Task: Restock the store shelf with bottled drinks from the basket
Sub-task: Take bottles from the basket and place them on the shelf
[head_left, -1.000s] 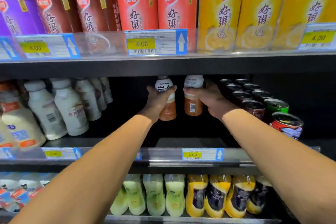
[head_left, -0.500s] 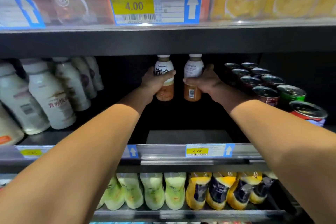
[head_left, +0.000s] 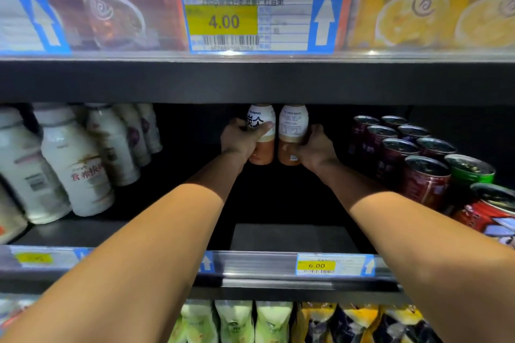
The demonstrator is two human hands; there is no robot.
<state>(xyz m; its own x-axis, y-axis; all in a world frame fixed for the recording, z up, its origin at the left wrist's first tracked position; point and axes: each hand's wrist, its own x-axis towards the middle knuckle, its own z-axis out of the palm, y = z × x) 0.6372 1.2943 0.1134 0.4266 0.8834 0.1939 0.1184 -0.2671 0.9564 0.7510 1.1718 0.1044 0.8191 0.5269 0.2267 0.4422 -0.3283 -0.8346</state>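
Two small bottles of brown drink with white labels stand side by side deep in the dark middle shelf [head_left: 292, 237]. My left hand [head_left: 238, 140] is wrapped around the left bottle [head_left: 262, 122]. The right bottle [head_left: 292, 125] is gripped low on its side by my right hand [head_left: 316, 149]. Both arms reach far in through the gap in the shelf. The bottle caps are hidden behind the upper shelf's edge. The basket is out of view.
White milk-drink bottles [head_left: 75, 170] fill the shelf's left side, and rows of dark cans [head_left: 426, 178] with a green can [head_left: 469, 170] fill its right. Porridge cups sit above a 4.00 price tag [head_left: 260, 17]. Green and yellow pouches [head_left: 273, 323] hang below a 6.00 tag [head_left: 328, 264].
Both hands have pushed the two bottles further back into the shelf, and the bottles now stand closer together. The view has moved nearer to the shelf.
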